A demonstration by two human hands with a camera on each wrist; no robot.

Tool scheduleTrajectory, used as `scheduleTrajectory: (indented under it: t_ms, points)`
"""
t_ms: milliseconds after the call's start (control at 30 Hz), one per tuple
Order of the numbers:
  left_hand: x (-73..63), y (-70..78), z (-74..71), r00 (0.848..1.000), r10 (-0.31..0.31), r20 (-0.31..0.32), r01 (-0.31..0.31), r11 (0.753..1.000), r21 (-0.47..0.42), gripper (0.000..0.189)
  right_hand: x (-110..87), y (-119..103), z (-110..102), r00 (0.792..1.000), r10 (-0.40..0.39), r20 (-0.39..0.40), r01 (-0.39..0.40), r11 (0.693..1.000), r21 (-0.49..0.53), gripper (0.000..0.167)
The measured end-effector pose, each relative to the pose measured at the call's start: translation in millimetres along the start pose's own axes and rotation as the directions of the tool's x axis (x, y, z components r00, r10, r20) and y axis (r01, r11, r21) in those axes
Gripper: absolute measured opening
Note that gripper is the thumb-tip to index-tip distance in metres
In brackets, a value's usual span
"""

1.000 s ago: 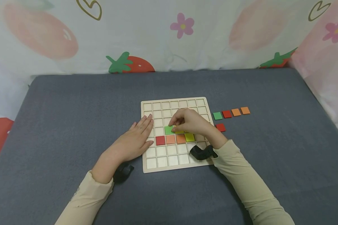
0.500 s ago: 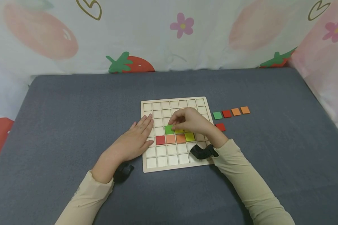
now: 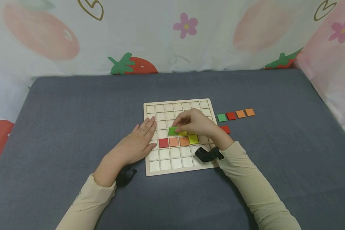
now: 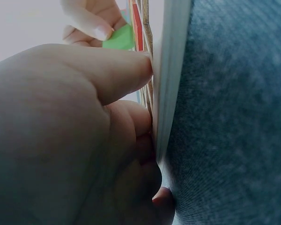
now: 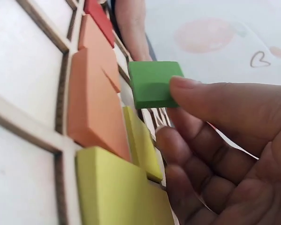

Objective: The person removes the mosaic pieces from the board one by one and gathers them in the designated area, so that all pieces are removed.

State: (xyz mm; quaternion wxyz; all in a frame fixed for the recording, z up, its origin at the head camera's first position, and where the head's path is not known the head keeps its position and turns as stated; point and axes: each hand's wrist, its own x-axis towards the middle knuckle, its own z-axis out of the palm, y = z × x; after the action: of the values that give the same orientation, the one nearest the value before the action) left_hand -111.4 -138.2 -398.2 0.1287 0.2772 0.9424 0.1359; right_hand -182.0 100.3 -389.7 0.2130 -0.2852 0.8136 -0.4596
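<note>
A wooden grid board lies on the table, its square cells edged by thin ridges. My left hand lies with straight fingers over the board's left edge. My right hand pinches a green square tile between thumb and fingers, tilted up just above a cell. Below it runs a row with a red tile, two orange tiles and a yellow tile. Beside the green tile another yellow tile shows partly under my right hand; the cells behind that hand are hidden.
Right of the board lie loose tiles: one green, one red and two orange in a line, with another red tile nearer, beside my right wrist. A printed curtain hangs behind the grey table.
The green tile in my right hand has risen slightly and now tilts up from its cell. My left hand has stayed in place.
</note>
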Motion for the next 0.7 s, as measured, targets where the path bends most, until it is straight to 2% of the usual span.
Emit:
scheduleTrajectory:
  t_ms: [233, 700]
  points:
    - [0.6, 0.4, -0.3, 1.0, 0.001, -0.005, -0.001, 1.0, 0.014, 0.068, -1.2, -2.0, -2.2, 0.999, 0.027, -0.035, -0.022, 0.991, 0.135, 0.012]
    - [1.4, 0.6, 0.5, 1.0, -0.003, 0.0, 0.003, 1.0, 0.012, 0.069, -3.1, -2.4, -3.8, 0.996, 0.069, -0.051, -0.061, 0.987, 0.146, 0.014]
